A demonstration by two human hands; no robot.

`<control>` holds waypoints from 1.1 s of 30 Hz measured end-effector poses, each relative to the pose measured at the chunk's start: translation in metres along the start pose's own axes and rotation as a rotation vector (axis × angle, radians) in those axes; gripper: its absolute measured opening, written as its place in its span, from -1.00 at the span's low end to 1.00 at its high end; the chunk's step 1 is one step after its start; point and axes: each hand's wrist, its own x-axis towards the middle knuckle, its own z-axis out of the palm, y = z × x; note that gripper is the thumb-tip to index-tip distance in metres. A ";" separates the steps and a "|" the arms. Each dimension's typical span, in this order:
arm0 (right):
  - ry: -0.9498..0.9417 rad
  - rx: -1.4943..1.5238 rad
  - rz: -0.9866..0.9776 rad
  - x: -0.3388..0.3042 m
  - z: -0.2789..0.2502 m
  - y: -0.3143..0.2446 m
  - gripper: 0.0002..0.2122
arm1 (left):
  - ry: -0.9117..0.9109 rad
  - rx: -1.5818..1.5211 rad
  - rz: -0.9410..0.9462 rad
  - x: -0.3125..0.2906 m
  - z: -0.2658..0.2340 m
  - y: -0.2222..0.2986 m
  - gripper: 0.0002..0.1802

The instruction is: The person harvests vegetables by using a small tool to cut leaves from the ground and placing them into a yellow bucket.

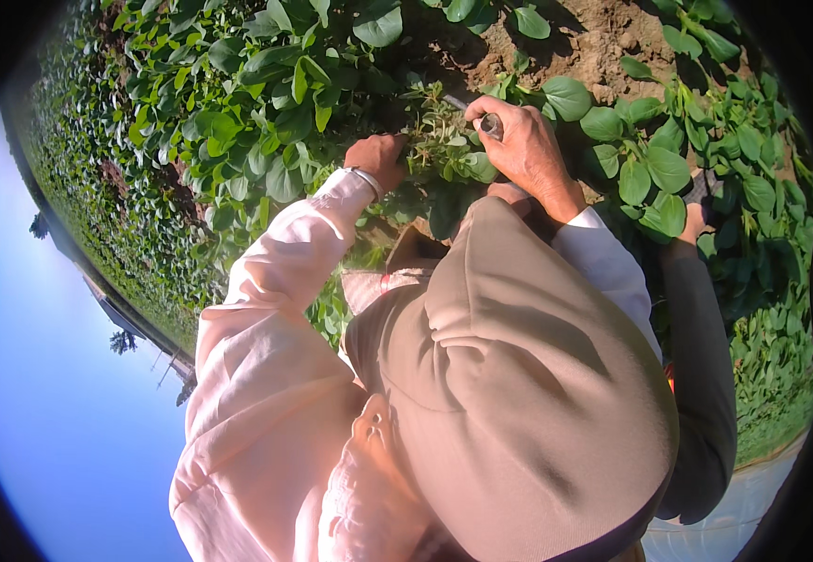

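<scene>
My left hand (378, 161), in a pale pink sleeve with a band at the wrist, is closed low among the leaves. What its fingers hold, if anything, is hidden. My right hand (526, 155) is wrapped round a hand tool (492, 125) with a round handle end. The tool's thin metal part (454, 102) points left toward a small-leaved, paler plant (439, 136) between my hands; its tip is lost in the foliage. Broad-leaved green plants (280, 122) crowd beside my left hand, and more round leaves (650, 173) grow right of my right hand.
At the right, another person's dark-sleeved arm (701, 347) reaches in, the hand (692, 225) beside a dark flat object (703, 185). Bare brown soil (603, 42) shows at the top. Crop rows (88, 122) stretch left; taupe cloth (528, 375) covers my knee.
</scene>
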 end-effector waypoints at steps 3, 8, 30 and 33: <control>0.064 0.040 -0.001 0.000 0.003 0.000 -0.82 | 0.081 -0.033 0.012 0.001 -0.014 -0.005 -0.46; 0.232 0.107 0.150 0.008 -0.011 0.001 -0.88 | 0.365 -0.211 0.267 0.016 -0.056 -0.009 -0.52; 1.196 0.590 0.122 -0.147 -0.098 -0.090 -0.92 | 0.141 -1.220 1.352 -0.155 -0.307 0.517 -0.74; 1.401 0.399 0.089 -0.143 -0.059 -0.055 -0.87 | -0.249 -1.065 1.576 -0.252 -0.168 0.649 -0.64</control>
